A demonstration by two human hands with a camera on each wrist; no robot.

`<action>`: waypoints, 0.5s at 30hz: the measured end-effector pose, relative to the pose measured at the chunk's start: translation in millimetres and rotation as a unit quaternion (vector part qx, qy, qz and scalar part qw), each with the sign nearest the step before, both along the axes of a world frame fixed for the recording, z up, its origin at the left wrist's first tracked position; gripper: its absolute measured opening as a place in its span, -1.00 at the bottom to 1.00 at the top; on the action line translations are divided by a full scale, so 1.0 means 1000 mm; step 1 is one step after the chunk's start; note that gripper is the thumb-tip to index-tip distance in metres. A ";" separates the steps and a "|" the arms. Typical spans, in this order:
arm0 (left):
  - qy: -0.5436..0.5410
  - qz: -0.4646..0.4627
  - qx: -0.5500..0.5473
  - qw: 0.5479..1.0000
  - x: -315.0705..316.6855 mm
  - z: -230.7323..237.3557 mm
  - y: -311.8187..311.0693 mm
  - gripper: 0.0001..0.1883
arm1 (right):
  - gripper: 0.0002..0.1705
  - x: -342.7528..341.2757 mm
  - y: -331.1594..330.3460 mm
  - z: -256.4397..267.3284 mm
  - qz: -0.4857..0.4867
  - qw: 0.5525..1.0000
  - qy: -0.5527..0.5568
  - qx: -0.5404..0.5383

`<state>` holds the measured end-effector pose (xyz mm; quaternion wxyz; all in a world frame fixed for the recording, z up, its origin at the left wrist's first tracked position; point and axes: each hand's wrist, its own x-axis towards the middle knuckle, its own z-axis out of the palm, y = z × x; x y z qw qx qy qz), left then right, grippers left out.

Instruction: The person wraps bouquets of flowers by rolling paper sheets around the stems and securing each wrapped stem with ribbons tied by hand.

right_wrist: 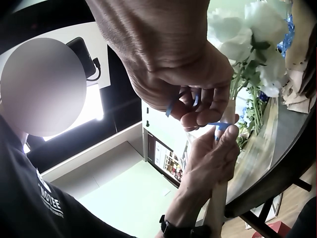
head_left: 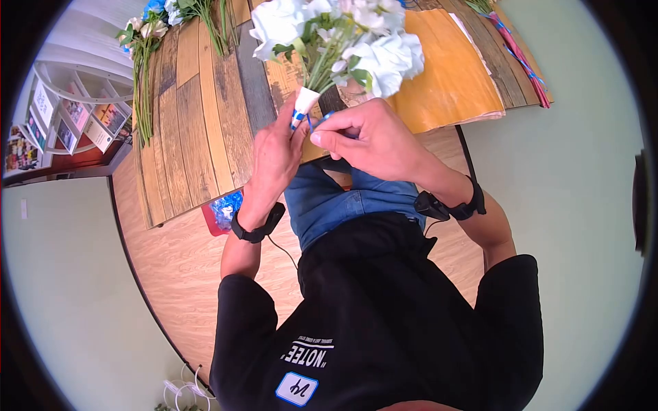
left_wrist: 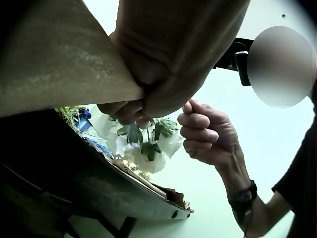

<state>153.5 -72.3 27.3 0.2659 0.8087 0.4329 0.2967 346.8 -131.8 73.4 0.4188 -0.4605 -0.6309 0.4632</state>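
Observation:
A bouquet of white flowers [head_left: 387, 61] stands out over the table, its stems gathered in a white wrap [head_left: 306, 100]. My left hand [head_left: 274, 154] grips the wrapped stems, where a blue ribbon [right_wrist: 218, 125] goes round them; its thumb lies beside the ribbon in the right wrist view. Close by, my right hand [head_left: 377, 140] pinches the ribbon between thumb and curled fingers, and a loose blue end [right_wrist: 171, 106] curls out of that hand. White blooms [left_wrist: 151, 156] show behind the hands in the left wrist view.
On the wooden table [head_left: 199, 130] lie green stems [head_left: 144, 89] with flowers at the left, orange-brown paper [head_left: 445, 75] at the right and a pink-wrapped bundle [head_left: 519, 55] beyond. A red bin [head_left: 218, 218] with blue scraps is under the front edge.

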 end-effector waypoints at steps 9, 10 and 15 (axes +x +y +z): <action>0.009 -0.082 0.055 0.995 -0.002 -0.018 -0.004 -0.47 | -0.72 -0.002 0.012 0.035 0.058 0.991 -0.009 -0.123; 0.009 -0.114 0.060 0.992 -0.005 -0.025 -0.001 -0.52 | -0.72 -0.001 0.013 0.039 0.070 0.989 0.018 -0.129; -0.031 -0.071 0.040 0.996 0.007 -0.019 -0.019 -0.66 | -0.66 -0.010 0.020 0.045 0.069 0.976 0.151 -0.144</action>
